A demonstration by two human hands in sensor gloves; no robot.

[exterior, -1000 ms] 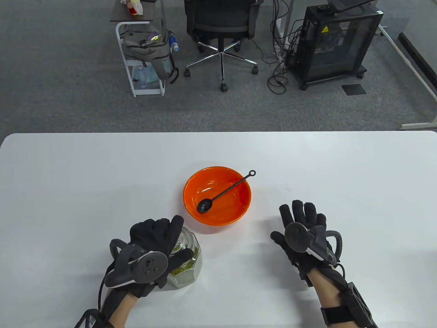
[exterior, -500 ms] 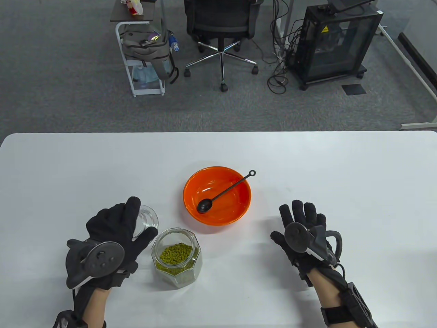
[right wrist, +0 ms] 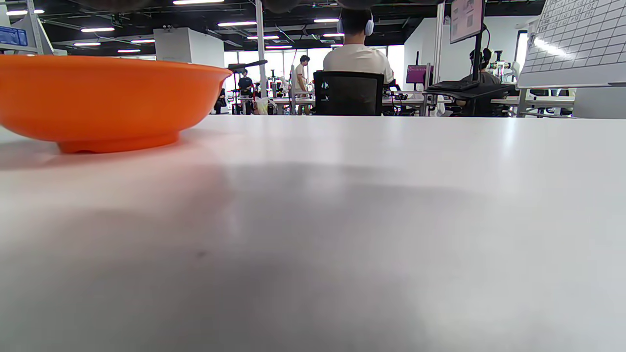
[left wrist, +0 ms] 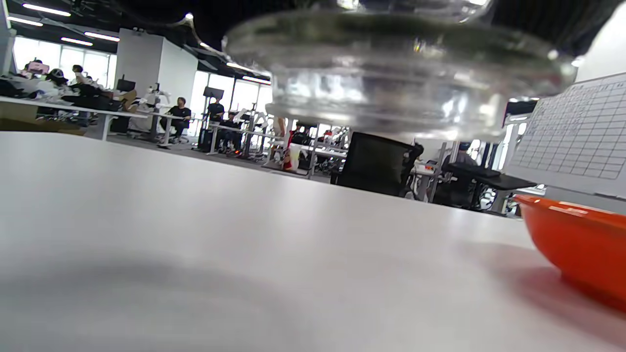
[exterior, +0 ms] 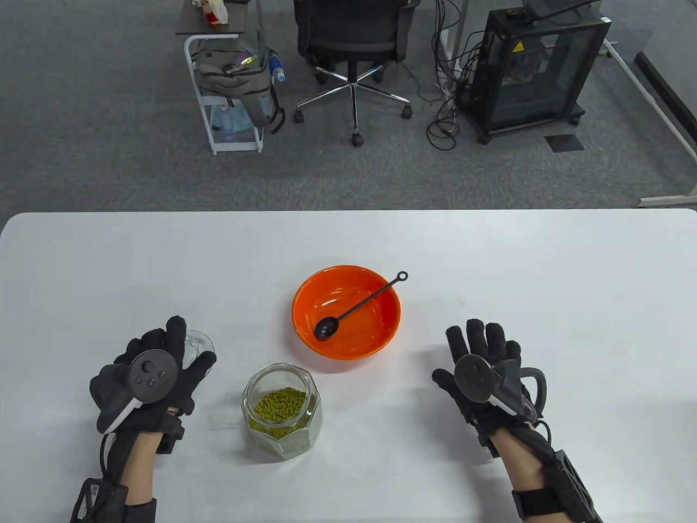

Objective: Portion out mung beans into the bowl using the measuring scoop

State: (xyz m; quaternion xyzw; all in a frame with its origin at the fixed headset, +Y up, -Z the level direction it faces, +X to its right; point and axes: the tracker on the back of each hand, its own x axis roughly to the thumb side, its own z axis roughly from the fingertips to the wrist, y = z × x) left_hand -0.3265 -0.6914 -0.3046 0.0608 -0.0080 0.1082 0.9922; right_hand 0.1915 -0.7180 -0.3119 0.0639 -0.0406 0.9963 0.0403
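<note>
Since a second ago the left hand (exterior: 150, 376) has pulled the glass lid (exterior: 196, 344) off the jar (exterior: 282, 411) and swung it out toward 9 o'clock, so the jar's open now with the mung beans (exterior: 280, 406) showing. Fingers and thumb are curled round the lid, and from the left wrist view it looks like it's hanging just above the table (exterior: 163, 261), not down on it.

Scoop (exterior: 356, 306) is sitting in the orange bowl (exterior: 375, 332) mid-table, long axis running diagonal: round end down in the bowl toward 7 o'clock, ring end poking out over the rim toward 1 o'clock. Nobody's touching it.

Jar stands at about 7 o'clock from the bowl, close but not touching.

Right hand (exterior: 484, 370) hasn't budged, off at 4 o'clock of the bowl, fingers straight and spread, nothing in it. Can't tell whether the palm is actually on the table.
</note>
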